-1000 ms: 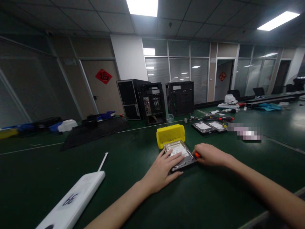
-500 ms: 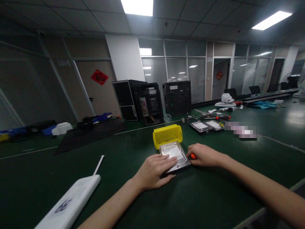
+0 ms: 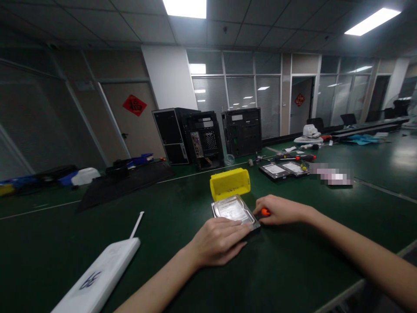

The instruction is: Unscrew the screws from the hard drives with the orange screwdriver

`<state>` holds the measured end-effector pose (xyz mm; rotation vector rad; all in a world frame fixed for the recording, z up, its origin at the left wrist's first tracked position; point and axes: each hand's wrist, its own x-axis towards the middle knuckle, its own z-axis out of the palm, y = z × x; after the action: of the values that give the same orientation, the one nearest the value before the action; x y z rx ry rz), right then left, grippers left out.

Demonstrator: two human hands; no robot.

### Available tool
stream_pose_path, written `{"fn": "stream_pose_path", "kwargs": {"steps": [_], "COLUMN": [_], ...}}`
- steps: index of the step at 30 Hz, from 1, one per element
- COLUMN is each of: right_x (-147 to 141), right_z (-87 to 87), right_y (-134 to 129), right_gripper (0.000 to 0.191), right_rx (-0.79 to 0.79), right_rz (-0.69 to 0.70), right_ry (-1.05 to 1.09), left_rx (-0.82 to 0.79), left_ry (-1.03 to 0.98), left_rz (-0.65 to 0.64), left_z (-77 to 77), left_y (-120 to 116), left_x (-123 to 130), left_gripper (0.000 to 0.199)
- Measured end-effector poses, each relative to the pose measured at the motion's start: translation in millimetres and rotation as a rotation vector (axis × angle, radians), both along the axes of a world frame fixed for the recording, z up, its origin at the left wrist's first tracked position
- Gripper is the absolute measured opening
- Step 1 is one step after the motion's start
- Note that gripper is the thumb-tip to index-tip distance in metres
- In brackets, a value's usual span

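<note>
A silver hard drive (image 3: 230,209) lies label side up on the green table, turned at an angle. My left hand (image 3: 221,238) grips its near side, fingers across the top and thumb along the front edge. At the drive's right side, my right hand (image 3: 276,209) is closed around a tool with an orange handle (image 3: 265,211), which looks like a screwdriver. Its tip is hidden by my fingers and the drive. Just behind the drive stands a yellow plastic bin (image 3: 213,190), its open side towards me, with small dark bits inside.
Two more hard drives (image 3: 274,170) lie back right, near a red-and-black screwdriver (image 3: 305,158). Black computer cases (image 3: 167,137) stand at the rear. A white device marked 39 (image 3: 107,269) is at front left, a dark mat (image 3: 124,187) behind it. A blurred pinkish patch covers something right.
The hard drive has turned so that its far end points more to the left. My left hand has shifted right and nearer me across it. My right hand stays at its right side.
</note>
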<state>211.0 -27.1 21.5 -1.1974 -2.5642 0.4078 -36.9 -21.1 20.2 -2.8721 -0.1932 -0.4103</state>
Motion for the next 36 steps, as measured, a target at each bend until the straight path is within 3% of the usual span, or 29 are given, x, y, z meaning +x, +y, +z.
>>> {"fn": "stream_pose_path", "kwargs": {"steps": [5,9,16,27,36], "right_x": [11,15,10,1,3], "right_z": [5.5,3.3,4.1,6.6,10.9], "right_y": [6,7,-3,-9,-11], "right_gripper": [0.031,0.031,0.030,0.021,0.018], "right_rx": [0.008,0.073,0.096,0.168,0.239], "right_rz": [-0.106,-0.199,-0.114,-0.094,-0.059], "right_ry": [0.108,0.000,-0.122,-0.245,-0.161], "left_rx": [-0.166,-0.236,-0.271,-0.246,-0.260], "left_ry": [-0.040,-0.057,-0.060,-0.068,-0.071], "left_rz": [0.117,0.156,0.162,0.142,0.146], "left_z": [3.2,2.3,-2.1,-3.8,-3.0], "left_y": [-3,-5,-3,-1,-2], "left_x": [2,4,2,3,2], "left_gripper": [0.037,0.041,0.043,0.042,0.042]}}
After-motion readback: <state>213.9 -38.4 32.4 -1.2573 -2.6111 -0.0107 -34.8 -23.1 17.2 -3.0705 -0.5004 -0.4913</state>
